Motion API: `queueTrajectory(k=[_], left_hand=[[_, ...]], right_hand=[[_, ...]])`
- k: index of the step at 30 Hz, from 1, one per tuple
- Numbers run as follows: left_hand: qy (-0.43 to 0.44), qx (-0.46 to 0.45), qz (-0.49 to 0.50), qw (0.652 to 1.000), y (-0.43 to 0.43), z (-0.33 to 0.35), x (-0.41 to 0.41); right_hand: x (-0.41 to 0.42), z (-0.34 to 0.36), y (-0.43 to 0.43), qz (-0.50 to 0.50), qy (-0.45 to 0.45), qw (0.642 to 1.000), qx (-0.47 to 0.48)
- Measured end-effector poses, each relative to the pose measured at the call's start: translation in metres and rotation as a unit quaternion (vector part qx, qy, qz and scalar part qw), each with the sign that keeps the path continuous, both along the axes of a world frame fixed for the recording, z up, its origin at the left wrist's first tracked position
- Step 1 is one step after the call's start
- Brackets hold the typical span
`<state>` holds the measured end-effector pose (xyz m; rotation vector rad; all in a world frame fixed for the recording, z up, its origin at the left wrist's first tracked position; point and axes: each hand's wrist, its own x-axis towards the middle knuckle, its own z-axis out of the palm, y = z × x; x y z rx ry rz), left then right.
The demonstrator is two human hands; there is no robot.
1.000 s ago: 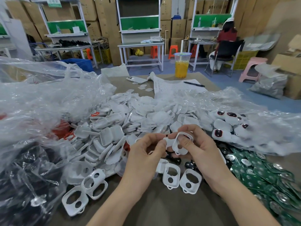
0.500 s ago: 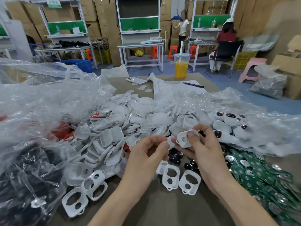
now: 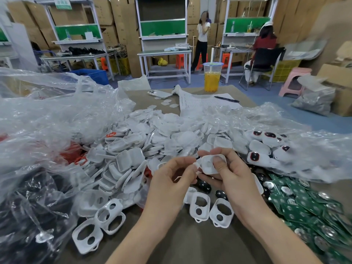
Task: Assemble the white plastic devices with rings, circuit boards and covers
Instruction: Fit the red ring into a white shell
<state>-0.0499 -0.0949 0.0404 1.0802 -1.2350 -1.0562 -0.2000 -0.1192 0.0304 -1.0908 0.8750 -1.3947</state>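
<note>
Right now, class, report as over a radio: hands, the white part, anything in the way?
Right hand grips white housing, thumb on top. Left hand pinches its left end. Loose white frames lie beneath the hands.

Above the brown worktop (image 3: 181, 242), the right hand (image 3: 234, 181) grips a white housing (image 3: 208, 165), thumb pressed on its face. The curled fingers (image 3: 190, 163) of the left hand (image 3: 169, 181) pinch its left end. Open white frames (image 3: 200, 206) lie just below, green circuit boards (image 3: 304, 208) to the right, and heaped white covers (image 3: 152, 138) behind.
</note>
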Motion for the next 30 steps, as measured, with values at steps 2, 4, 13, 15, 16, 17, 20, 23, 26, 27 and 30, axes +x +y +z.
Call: queueTrajectory(k=[2,4,13,15,16,17,20,23,26,27,30], left_hand=[[-0.019,-0.014,0.006,1.000,0.001,-0.001,-0.001],[-0.032,-0.028,0.008,0.999,0.002,-0.001,-0.004],[-0.068,-0.039,0.034,0.996,0.001,-0.007,-0.009],[-0.067,-0.039,0.035,0.996,0.001,-0.008,-0.010],[-0.066,-0.040,0.036,0.996,0.001,-0.009,-0.010],[-0.063,-0.041,0.037,0.996,0.001,-0.009,-0.011],[-0.064,-0.044,0.039,0.996,0.001,-0.011,-0.014],[-0.056,-0.043,0.038,0.997,0.001,-0.012,-0.016],[-0.043,-0.038,0.034,0.998,0.001,-0.012,-0.016],[-0.038,-0.037,0.033,0.998,0.002,-0.011,-0.016],[-0.019,-0.039,0.038,0.998,0.002,-0.009,-0.016]], right_hand=[[0.000,0.001,0.001,0.005,0.010,1.000,-0.008],[0.001,0.002,0.002,0.011,0.017,1.000,-0.016],[0.006,0.000,0.006,0.050,0.018,0.998,-0.021],[0.007,-0.001,0.005,0.051,0.017,0.998,-0.023],[0.007,-0.001,0.005,0.051,0.017,0.998,-0.024],[0.007,-0.002,0.005,0.051,0.019,0.998,-0.024],[0.006,-0.001,0.007,0.048,0.032,0.998,-0.028],[0.007,0.000,0.008,0.048,0.030,0.998,-0.029],[0.008,0.001,0.008,0.053,0.021,0.998,-0.028],[0.008,0.001,0.009,0.055,0.019,0.998,-0.027],[0.009,0.002,0.009,0.061,0.014,0.998,-0.027]])
